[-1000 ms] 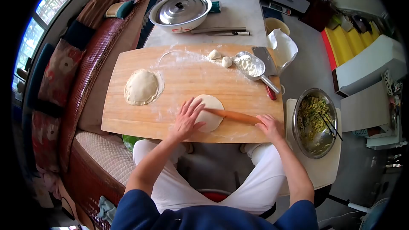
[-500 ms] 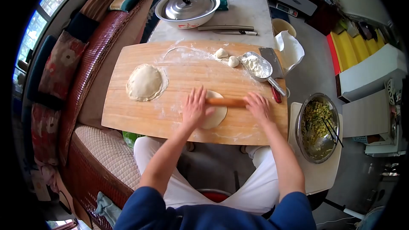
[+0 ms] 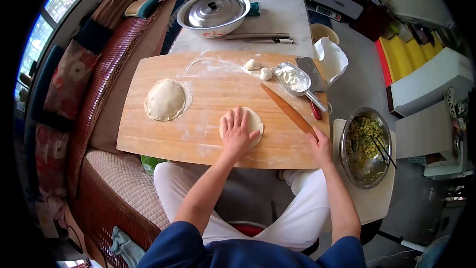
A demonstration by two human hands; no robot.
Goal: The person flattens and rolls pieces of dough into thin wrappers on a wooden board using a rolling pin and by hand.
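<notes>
My left hand [image 3: 238,131] lies with fingers spread on a flat round dough wrapper [image 3: 255,119] on the wooden board [image 3: 208,99]. In my right hand [image 3: 320,145] is the near end of a rolling pin [image 3: 286,108], which slants away to the upper left across the board. A stack of dough rounds [image 3: 166,100] sits at the board's left. Two small dough balls [image 3: 266,74] rest near the far edge. Beside them a metal scoop [image 3: 299,83] holds white flour, next to a cleaver [image 3: 312,72] with a red handle.
To the right, a steel bowl [image 3: 347,161] of chopped filling with dark chopsticks [image 3: 386,153] stands on a stool. Behind the board are a lidded basin [image 3: 214,12] and a knife [image 3: 270,40]. A white bag [image 3: 331,58] hangs by the board's far right corner. A sofa runs along the left.
My left hand has left the rolling pin and now rests on the wrapper. The pin has come off the dough and swung round to the right, held by my right hand alone.
</notes>
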